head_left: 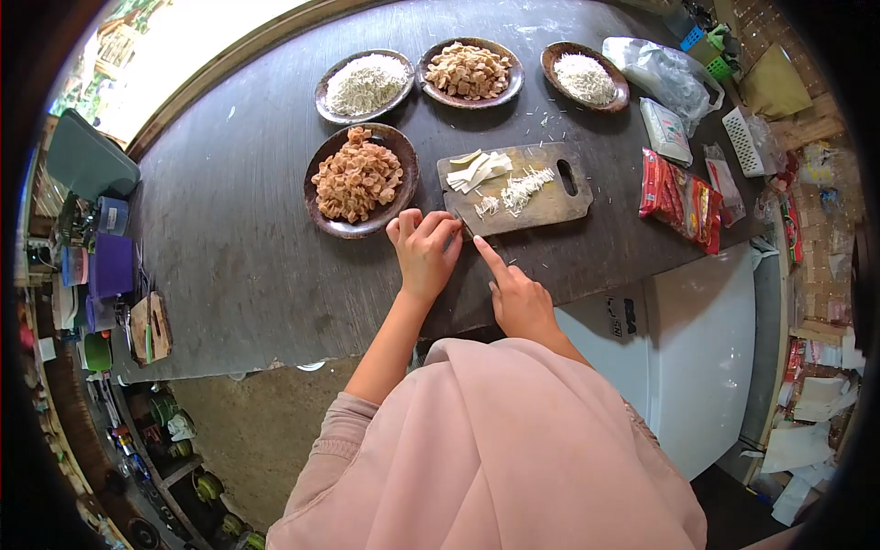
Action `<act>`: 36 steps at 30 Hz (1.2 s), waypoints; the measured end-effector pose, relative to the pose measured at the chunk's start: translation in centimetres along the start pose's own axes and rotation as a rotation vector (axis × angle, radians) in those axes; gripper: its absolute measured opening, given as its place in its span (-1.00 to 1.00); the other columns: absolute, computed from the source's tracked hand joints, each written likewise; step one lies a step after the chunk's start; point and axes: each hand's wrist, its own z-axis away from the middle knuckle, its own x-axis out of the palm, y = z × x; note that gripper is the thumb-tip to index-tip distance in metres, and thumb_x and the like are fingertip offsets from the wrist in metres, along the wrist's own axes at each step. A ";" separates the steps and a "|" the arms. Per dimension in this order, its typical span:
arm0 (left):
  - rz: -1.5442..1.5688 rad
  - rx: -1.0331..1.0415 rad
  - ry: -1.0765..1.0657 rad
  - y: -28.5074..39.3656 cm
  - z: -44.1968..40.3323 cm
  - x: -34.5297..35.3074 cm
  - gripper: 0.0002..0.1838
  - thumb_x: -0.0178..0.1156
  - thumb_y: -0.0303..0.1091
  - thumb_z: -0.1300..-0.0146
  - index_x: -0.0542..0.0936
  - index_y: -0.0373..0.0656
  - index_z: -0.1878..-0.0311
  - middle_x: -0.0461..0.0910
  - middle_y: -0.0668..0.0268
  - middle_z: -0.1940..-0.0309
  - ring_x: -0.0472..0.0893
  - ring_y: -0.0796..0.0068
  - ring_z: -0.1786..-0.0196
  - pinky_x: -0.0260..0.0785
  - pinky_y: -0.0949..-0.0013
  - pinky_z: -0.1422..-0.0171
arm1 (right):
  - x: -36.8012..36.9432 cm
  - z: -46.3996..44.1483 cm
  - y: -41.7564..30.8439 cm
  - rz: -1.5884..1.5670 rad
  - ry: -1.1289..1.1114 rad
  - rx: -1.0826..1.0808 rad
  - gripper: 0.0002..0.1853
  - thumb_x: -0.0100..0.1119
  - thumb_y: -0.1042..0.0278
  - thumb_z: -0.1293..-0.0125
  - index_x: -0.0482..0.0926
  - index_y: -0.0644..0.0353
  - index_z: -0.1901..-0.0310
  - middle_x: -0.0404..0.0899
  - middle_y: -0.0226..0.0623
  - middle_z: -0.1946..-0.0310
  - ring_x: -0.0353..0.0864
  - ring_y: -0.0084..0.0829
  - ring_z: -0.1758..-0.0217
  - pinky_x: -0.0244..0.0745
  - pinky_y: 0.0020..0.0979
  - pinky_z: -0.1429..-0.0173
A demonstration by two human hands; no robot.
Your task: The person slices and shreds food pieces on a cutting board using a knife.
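My left hand (pixel 426 249) is closed in a pinch at the lower left corner of a wooden cutting board (pixel 550 215); what its fingertips hold is too small to make out. My right hand (pixel 522 298) is curled with its index finger stretched along a small knife (pixel 467 226), whose handle is hidden in the palm. The dark blade points toward my left fingertips. On the board lie flat white strips (pixel 481 171), a heap of thin white shreds (pixel 529 190) and a little pile of tan shreds (pixel 489 205). Left of the board, a dark plate (pixel 321 215) carries reddish-brown chips (pixel 357 179).
Along the back stand a plate of white shreds (pixel 368 84), a plate of tan chips (pixel 467 71) and another white-shred plate (pixel 587 79). Plastic bags (pixel 662 73), red packets (pixel 678 197) and a white basket (pixel 742 142) are at right. A white chest (pixel 660 330) stands below the table edge.
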 end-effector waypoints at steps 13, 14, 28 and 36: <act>-0.005 0.011 -0.011 -0.1 -0.2 0.0 -0.86 0.45 -0.32 -0.06 0.72 0.06 0.28 0.68 0.59 0.18 0.46 0.37 0.01 0.14 0.19 -0.19 | 0.2 0.0 0.0 0.039 -0.029 0.027 -0.06 0.10 0.51 -0.34 -0.01 -0.52 -0.64 0.52 -0.05 0.34 0.70 0.09 0.41 0.63 0.09 0.25; -0.005 0.009 -0.012 -0.2 -0.2 0.0 -0.86 0.45 -0.32 -0.06 0.72 0.06 0.28 0.68 0.59 0.18 0.46 0.37 0.01 0.14 0.19 -0.19 | 0.2 0.0 -0.1 0.039 -0.032 0.027 -0.06 0.10 0.51 -0.34 -0.01 -0.52 -0.64 0.52 -0.05 0.34 0.70 0.09 0.41 0.63 0.09 0.25; 0.026 -0.015 -0.024 -0.2 -0.2 -0.2 -0.85 0.46 -0.34 -0.05 0.71 0.04 0.29 0.68 0.60 0.17 0.46 0.37 0.01 0.14 0.18 -0.19 | 0.5 0.2 0.0 0.015 -0.014 0.019 -0.06 0.11 0.50 -0.34 -0.02 -0.53 -0.64 0.52 -0.07 0.35 0.70 0.08 0.45 0.64 0.08 0.32; 0.042 -0.030 -0.015 -0.2 -0.3 -0.1 -0.87 0.46 -0.35 -0.03 0.71 0.03 0.33 0.70 0.61 0.18 0.46 0.35 0.02 0.14 0.17 -0.18 | 1.4 -0.9 -0.1 0.163 0.009 0.013 -0.02 0.08 0.54 -0.29 -0.02 -0.56 -0.64 0.53 -0.10 0.35 0.71 0.02 0.47 0.65 0.02 0.34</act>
